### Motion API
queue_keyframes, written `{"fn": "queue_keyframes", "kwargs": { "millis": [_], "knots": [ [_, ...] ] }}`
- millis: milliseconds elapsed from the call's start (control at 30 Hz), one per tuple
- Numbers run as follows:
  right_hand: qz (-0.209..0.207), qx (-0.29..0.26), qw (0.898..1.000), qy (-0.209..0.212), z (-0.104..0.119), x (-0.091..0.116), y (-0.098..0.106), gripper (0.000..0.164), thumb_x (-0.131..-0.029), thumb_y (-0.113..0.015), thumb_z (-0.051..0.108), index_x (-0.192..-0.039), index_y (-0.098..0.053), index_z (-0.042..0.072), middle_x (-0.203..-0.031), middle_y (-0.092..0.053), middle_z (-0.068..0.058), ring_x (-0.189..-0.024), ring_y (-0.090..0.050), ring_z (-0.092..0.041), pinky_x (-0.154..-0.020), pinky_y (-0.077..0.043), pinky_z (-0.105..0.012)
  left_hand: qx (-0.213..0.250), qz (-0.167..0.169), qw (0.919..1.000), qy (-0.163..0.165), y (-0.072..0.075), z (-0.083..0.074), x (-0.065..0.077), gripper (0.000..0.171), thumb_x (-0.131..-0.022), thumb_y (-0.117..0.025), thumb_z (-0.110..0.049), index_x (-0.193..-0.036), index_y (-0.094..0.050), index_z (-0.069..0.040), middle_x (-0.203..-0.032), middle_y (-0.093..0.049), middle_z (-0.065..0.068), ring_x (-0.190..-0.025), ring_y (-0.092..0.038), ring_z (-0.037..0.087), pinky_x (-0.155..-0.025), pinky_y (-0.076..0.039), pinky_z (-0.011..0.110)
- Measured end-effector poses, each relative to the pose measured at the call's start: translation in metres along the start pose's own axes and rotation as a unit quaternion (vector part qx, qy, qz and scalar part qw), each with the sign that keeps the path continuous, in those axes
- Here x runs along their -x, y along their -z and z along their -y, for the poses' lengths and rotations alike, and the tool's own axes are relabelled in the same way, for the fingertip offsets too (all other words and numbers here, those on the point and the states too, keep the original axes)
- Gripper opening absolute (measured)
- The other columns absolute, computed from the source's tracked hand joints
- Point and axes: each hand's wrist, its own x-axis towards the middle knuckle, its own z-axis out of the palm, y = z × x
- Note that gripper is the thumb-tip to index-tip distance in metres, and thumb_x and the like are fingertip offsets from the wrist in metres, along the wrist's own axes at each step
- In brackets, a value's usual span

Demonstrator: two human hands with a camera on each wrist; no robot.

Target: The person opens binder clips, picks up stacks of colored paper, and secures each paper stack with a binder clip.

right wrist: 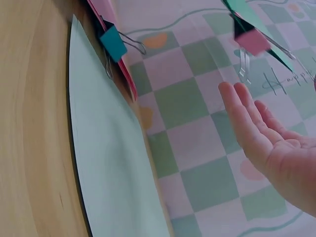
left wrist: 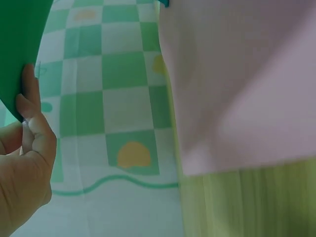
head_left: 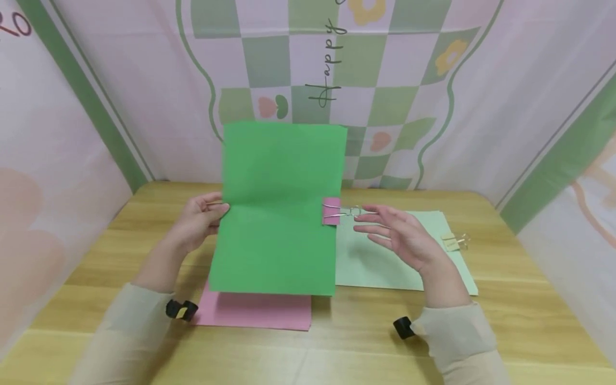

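Note:
A stack of green paper [head_left: 279, 214] is held upright above the table. My left hand [head_left: 199, 219] pinches its left edge between thumb and fingers; in the left wrist view that hand [left wrist: 29, 158] grips the edge of the paper. On the right edge sits a pink binder clip [head_left: 331, 211], its wire handles [head_left: 353, 210] pointing right. Beside those handles is my right hand [head_left: 397, 232], fingers extended and spread. In the right wrist view the fingers of this hand [right wrist: 276, 143] are nearly straight below the clip [right wrist: 252, 40]; whether the thumb touches a handle I cannot tell.
Pink paper [head_left: 260, 310] lies on the table under the green paper, with a teal binder clip [right wrist: 113, 43] on its edge. Pale green paper [head_left: 385, 256] lies to the right, bearing a yellow binder clip [head_left: 451, 242]. Behind the wooden table [head_left: 356, 342] hangs a checkered cloth [head_left: 356, 59].

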Motion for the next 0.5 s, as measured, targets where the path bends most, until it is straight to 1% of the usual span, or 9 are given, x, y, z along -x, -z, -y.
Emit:
{"fn": "queue_keyframes", "kwargs": {
  "millis": [33, 100, 167, 233, 300, 367, 500],
  "knots": [
    [-0.002, 0.000, 1.000, 0.002, 0.000, 0.002, 0.003, 0.034, -0.109, -0.037, 0.024, -0.137, -0.053, 0.013, -0.128, -0.067, 0.000, -0.119, -0.065, -0.017, -0.102, -0.051, -0.023, 0.002, -0.002, 1.0000, 0.000, 0.003, 0.000, 0.001, 0.046, -0.104, -0.047, -0.004, -0.146, -0.036, 0.009, -0.086, -0.076, -0.010, -0.073, -0.071, 0.005, -0.069, -0.060, 0.021],
    [-0.004, -0.002, 1.000, 0.006, 0.001, 0.007, 0.008, 0.032, -0.109, -0.036, 0.023, -0.134, -0.056, 0.016, -0.129, -0.067, 0.000, -0.119, -0.065, -0.016, -0.101, -0.051, -0.022, 0.009, -0.006, 0.9999, -0.003, 0.010, 0.000, 0.004, 0.040, -0.103, -0.048, -0.005, -0.142, -0.045, 0.004, -0.087, -0.076, -0.009, -0.073, -0.071, 0.005, -0.068, -0.060, 0.021],
    [-0.007, -0.005, 1.000, 0.009, 0.001, 0.013, 0.014, 0.032, -0.109, -0.036, 0.022, -0.131, -0.058, 0.019, -0.128, -0.068, 0.001, -0.119, -0.066, -0.016, -0.101, -0.051, -0.021, 0.017, -0.010, 0.9998, -0.006, 0.017, -0.001, 0.006, 0.030, -0.103, -0.049, -0.006, -0.133, -0.055, -0.005, -0.087, -0.076, -0.008, -0.072, -0.071, 0.006, -0.068, -0.060, 0.021],
    [-0.013, -0.003, 1.000, 0.013, 0.001, 0.018, 0.020, 0.032, -0.109, -0.035, 0.021, -0.130, -0.060, 0.019, -0.127, -0.069, 0.002, -0.118, -0.067, -0.015, -0.100, -0.051, -0.021, 0.023, -0.014, 0.9996, -0.013, 0.025, -0.001, 0.009, 0.023, -0.103, -0.051, -0.006, -0.121, -0.062, -0.015, -0.088, -0.077, -0.007, -0.073, -0.072, 0.007, -0.068, -0.060, 0.021],
    [-0.018, -0.002, 1.000, 0.019, 0.001, 0.023, 0.027, 0.032, -0.109, -0.035, 0.020, -0.128, -0.062, 0.019, -0.126, -0.069, 0.003, -0.117, -0.067, -0.015, -0.099, -0.051, -0.020, 0.030, -0.021, 0.9992, -0.019, 0.033, -0.001, 0.012, 0.022, -0.102, -0.052, -0.007, -0.111, -0.066, -0.022, -0.088, -0.077, -0.007, -0.072, -0.071, 0.007, -0.066, -0.060, 0.021],
    [-0.020, -0.006, 0.999, 0.025, 0.000, 0.027, 0.033, 0.033, -0.109, -0.035, 0.020, -0.128, -0.062, 0.018, -0.125, -0.070, 0.002, -0.116, -0.068, -0.015, -0.099, -0.052, -0.020, 0.034, -0.027, 0.9987, -0.025, 0.041, -0.002, 0.016, 0.023, -0.102, -0.054, -0.007, -0.108, -0.069, -0.024, -0.087, -0.077, -0.006, -0.071, -0.071, 0.007, -0.064, -0.059, 0.020],
    [-0.018, -0.027, 0.999, 0.032, 0.001, 0.037, 0.046, 0.037, -0.110, -0.029, 0.024, -0.129, -0.060, 0.016, -0.126, -0.070, 0.001, -0.117, -0.068, -0.016, -0.098, -0.052, -0.021, 0.056, -0.031, 0.9971, -0.042, 0.059, -0.004, 0.023, 0.024, -0.101, -0.055, -0.007, -0.107, -0.072, -0.023, -0.086, -0.077, -0.005, -0.068, -0.069, 0.007, -0.062, -0.058, 0.021]
  ]
}}
